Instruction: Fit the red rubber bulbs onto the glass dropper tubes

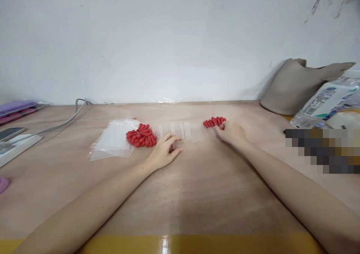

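Yellow tape (135, 244) runs along the near edge of a wooden table (197, 194), with two bare forearms (112, 194) reaching in over it. Midway across the table lies a row of slender clear tubes (188, 131), side by side, pointing away from the viewer. A heap of red bulbs (141, 137) sits at its left end, and a smaller red cluster (214, 121) at its right end.

The two hands are apart. The left hand (165, 151) is loosely spread, thumb away from the fingers, at the near left part of the row. The right hand (230, 131) has its fingers drawn in at the right cluster; whether they grip it cannot be told.

Broad wood stretches between the forearms, from the row to the tape. Behind the row, a narrower band of wood meets a white wall (180, 47), which limits reach forward.

Just left of the heap, flat clear bags (115, 137) overlap. Farther left, a grey cable (67, 120) curves across the table near a phone (11, 133). At the right, a beige container (292, 85) and a labelled bottle (323, 100) crowd the back corner; nearer, a patch is blurred into blocks.
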`<act>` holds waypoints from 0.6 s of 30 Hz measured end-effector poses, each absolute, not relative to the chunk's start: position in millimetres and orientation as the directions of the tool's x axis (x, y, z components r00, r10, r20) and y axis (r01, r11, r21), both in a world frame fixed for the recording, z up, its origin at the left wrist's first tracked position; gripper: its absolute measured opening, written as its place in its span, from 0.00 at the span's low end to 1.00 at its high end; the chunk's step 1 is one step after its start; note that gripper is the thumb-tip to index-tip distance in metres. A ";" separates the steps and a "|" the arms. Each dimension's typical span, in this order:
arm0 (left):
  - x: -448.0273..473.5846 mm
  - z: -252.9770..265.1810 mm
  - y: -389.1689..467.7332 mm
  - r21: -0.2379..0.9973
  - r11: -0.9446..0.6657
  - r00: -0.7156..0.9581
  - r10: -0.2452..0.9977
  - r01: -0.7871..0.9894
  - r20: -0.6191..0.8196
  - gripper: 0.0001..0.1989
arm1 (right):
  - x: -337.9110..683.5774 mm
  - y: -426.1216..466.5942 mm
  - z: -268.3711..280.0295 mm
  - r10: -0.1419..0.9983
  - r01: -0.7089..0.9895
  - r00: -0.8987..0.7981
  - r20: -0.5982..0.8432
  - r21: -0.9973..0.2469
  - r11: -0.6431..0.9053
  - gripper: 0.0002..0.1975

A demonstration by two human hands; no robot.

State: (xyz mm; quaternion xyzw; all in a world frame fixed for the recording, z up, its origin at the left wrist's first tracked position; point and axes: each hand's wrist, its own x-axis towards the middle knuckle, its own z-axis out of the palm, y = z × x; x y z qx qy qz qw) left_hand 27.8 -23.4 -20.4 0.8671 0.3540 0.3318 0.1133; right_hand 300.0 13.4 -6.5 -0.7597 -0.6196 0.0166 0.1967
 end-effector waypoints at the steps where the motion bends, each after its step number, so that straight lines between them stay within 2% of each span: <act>1: 27.7 -20.5 -23.3 0.429 -0.727 0.533 0.686 0.536 0.496 0.13 | 298.8 13.3 -6.8 0.949 0.939 0.231 0.213 -0.303 -0.161 0.16; 7: 27.9 -20.3 -23.5 0.428 -0.734 0.541 0.679 0.528 0.496 0.10 | 298.0 13.6 -6.2 0.960 0.939 0.238 0.148 -0.287 -0.189 0.19; 10: 28.4 -20.2 -23.6 0.429 -0.735 0.543 0.678 0.525 0.496 0.10 | 297.5 11.7 -5.3 0.959 0.942 0.227 0.171 -0.288 -0.172 0.20; 15: 29.3 -19.9 -23.8 0.423 -0.735 0.545 0.678 0.530 0.494 0.09 | 284.6 7.6 -7.3 0.943 0.935 0.147 0.299 -0.354 -0.034 0.16; 18: 29.5 -18.7 -24.4 0.421 -0.734 0.543 0.679 0.534 0.494 0.09 | 274.5 8.1 -12.0 0.952 0.947 0.069 0.297 -0.319 0.031 0.15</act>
